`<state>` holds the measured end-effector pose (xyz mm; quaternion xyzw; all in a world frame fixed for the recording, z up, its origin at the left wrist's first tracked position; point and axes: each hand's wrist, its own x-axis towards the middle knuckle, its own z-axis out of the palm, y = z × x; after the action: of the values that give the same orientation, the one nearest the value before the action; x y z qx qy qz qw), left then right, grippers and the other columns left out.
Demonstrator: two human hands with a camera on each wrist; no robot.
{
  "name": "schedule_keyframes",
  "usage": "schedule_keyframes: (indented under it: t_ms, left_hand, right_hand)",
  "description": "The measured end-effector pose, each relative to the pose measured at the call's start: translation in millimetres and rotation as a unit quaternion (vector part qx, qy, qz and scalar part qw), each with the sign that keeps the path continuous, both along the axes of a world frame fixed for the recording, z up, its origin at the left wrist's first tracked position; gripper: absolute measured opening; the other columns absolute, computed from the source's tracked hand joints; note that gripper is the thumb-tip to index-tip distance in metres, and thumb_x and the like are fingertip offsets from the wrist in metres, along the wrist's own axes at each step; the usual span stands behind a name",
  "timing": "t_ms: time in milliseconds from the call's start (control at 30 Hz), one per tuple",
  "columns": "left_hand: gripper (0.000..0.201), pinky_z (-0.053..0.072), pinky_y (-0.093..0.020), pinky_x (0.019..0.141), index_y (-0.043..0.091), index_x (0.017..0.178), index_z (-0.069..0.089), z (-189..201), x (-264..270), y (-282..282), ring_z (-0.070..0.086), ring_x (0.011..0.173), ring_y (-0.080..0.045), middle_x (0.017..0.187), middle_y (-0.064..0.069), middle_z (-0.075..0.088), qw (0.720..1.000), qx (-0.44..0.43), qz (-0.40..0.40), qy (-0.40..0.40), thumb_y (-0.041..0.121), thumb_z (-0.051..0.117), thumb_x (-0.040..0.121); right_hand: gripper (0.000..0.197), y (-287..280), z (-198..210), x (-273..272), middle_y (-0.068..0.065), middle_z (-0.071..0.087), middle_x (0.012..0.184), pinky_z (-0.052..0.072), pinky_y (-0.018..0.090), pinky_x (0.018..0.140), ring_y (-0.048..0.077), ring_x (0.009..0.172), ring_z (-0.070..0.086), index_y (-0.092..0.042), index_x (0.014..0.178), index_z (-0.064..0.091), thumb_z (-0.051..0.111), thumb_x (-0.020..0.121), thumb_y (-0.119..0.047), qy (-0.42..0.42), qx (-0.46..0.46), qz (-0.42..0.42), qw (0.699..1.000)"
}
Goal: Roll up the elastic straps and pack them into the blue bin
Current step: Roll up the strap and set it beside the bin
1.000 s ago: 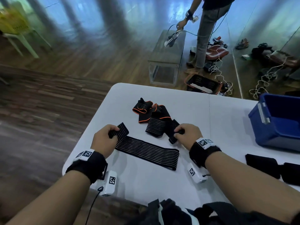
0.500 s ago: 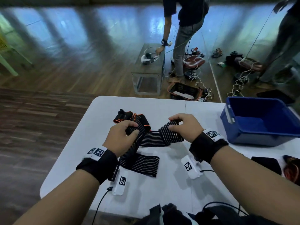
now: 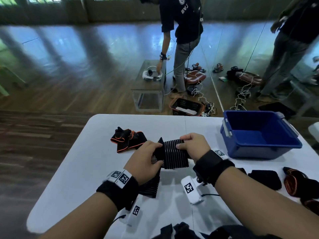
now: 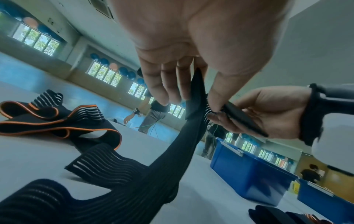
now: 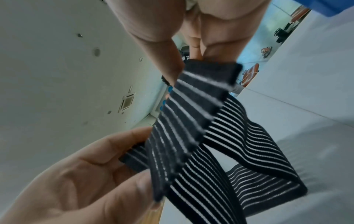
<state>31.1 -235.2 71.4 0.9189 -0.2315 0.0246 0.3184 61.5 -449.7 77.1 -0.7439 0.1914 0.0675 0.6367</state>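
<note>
A black elastic strap with white stripes (image 3: 174, 155) is held up above the white table (image 3: 82, 169) between both hands. My left hand (image 3: 146, 160) pinches its left part, thumb against fingers, shown by the left wrist view as the strap (image 4: 193, 121) running down to the table. My right hand (image 3: 191, 145) pinches the strap's folded end (image 5: 208, 84). The strap's tail (image 3: 149, 188) trails under my left wrist. The blue bin (image 3: 259, 133) stands open at the right, nothing visible inside.
A black strap with orange edging (image 3: 128, 139) lies bunched behind my hands. More black and orange-trimmed straps (image 3: 293, 183) lie at the right near edge. Beyond the table a person (image 3: 183, 31) bends over a glass side table (image 3: 150, 90).
Both hands have drawn closer together and lifted the striped strap; its end is now folded over between them. The head view has tilted up, showing more of the room.
</note>
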Motion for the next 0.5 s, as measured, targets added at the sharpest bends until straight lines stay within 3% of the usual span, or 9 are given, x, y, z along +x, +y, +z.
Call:
schedule_keyframes:
  t_ms: [100,200,267,367,433,500]
  left_hand:
    - [0.072,0.045,-0.026,0.102,0.022,0.138,0.051,-5,-3,-8,0.052,0.115,-0.005,0.122,0.012,0.051,1.0,0.002,-0.02,-0.008,0.042,0.075,0.073]
    - [0.076,0.045,-0.023,0.099,0.024,0.136,0.054,-9,-5,-14,0.053,0.112,-0.006,0.121,0.012,0.053,0.999,0.015,-0.029,-0.035,0.057,0.076,0.071]
    - [0.068,0.046,-0.022,0.095,0.024,0.134,0.058,-9,-6,-17,0.056,0.108,-0.007,0.117,0.011,0.057,0.998,0.006,-0.029,-0.053,0.059,0.072,0.078]
    - [0.04,0.051,-0.026,0.087,0.023,0.121,0.067,-5,-5,-23,0.06,0.097,-0.007,0.105,0.011,0.064,0.997,-0.036,-0.013,-0.074,0.047,0.063,0.089]
    - [0.023,0.053,-0.03,0.081,0.021,0.106,0.072,-1,-1,-24,0.063,0.087,-0.006,0.094,0.01,0.066,0.994,-0.06,0.01,-0.087,0.036,0.06,0.093]
    - [0.017,0.054,-0.03,0.075,0.018,0.096,0.074,2,5,-24,0.063,0.079,-0.007,0.085,0.008,0.068,0.992,-0.069,0.038,-0.098,0.03,0.062,0.093]
  right_hand:
    - [0.025,-3,1,-4,0.017,0.071,0.09,0.06,0.053,0.079,0.035,0.085,0.072,-0.013,0.082,0.067,0.08,0.068,0.004,0.003,-0.001,-0.024,1.0]
    - [0.022,-5,2,-6,0.021,0.072,0.085,0.059,0.058,0.076,0.04,0.083,0.072,-0.011,0.075,0.069,0.078,0.066,0.006,0.022,0.026,-0.044,0.998]
    - [0.019,-6,4,-7,0.023,0.071,0.083,0.058,0.062,0.077,0.043,0.083,0.072,-0.01,0.073,0.069,0.077,0.068,0.007,0.031,0.038,-0.048,0.998]
    - [0.011,-8,12,-11,0.021,0.067,0.082,0.058,0.062,0.073,0.039,0.076,0.069,-0.005,0.074,0.066,0.071,0.082,0.001,0.029,0.056,-0.031,0.998]
    - [0.011,-11,18,-16,0.018,0.064,0.083,0.061,0.05,0.062,0.033,0.068,0.067,0.001,0.085,0.063,0.066,0.091,-0.009,0.024,0.068,-0.004,0.997]
    - [0.026,-13,23,-21,0.014,0.065,0.081,0.06,0.041,0.057,0.025,0.063,0.065,0.002,0.095,0.062,0.063,0.094,-0.023,0.022,0.043,0.029,0.998]
